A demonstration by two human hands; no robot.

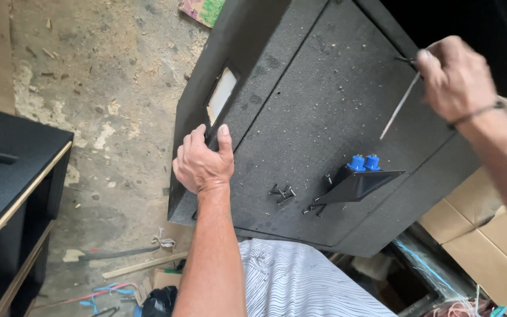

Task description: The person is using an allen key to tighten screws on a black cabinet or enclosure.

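Bracing black textured cabinet [324, 105] w/ L hand [202, 163], fingers curled over edge of cut-out opening [221, 94] at 9 o'clock of panel. R hand [454, 76] at 2 o'clock, fingers pinched shut on thin metal tool [400, 105], tip down on panel. Progress, my read: connector plate [359, 183] w/ 2 blue sockets [364, 162] lies loose at 5 o'clock, not seated; screws [283, 192] lie loose beside it, so fastening is left. Count: 1 cabinet, 1 plate, 2 sockets, approx 8 screws in 2 clusters, exact no. unclear.
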